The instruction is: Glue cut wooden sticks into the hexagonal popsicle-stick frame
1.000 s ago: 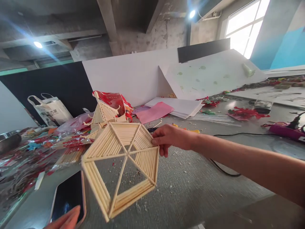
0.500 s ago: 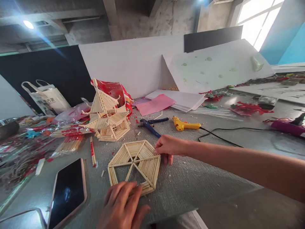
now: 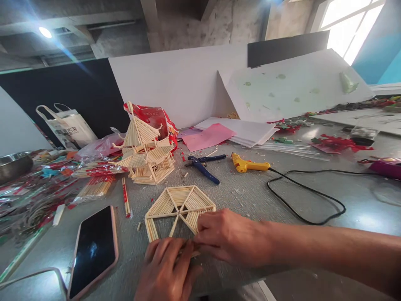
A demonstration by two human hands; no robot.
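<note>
A flat eight-sided panel of thin wooden sticks (image 3: 178,211) lies in front of me. Stick spokes meet at its middle; several wedges are filled with rows of sticks, while some at the near left are bare. My left hand (image 3: 169,265) is closed over the panel's near edge, fingers bent and thumb partly hidden. Over the near right side, my right hand (image 3: 224,236) has its fingers curled together on the panel, close to the left fingertips. Both hands hide the near edge, so the exact contact there does not show.
Behind the panel stands a tiered stick pagoda (image 3: 145,152). Blue-handled cutters (image 3: 203,167) and a corded yellow glue gun (image 3: 249,163) lie further right. A phone (image 3: 94,251) rests at left, near a chopstick-like bundle (image 3: 125,198). Pink paper (image 3: 209,137) lies at the back.
My right hand has moved from the panel's right corner toward me and left, meeting the left hand at the near edge. The left hand stays there. The view has shifted slightly.
</note>
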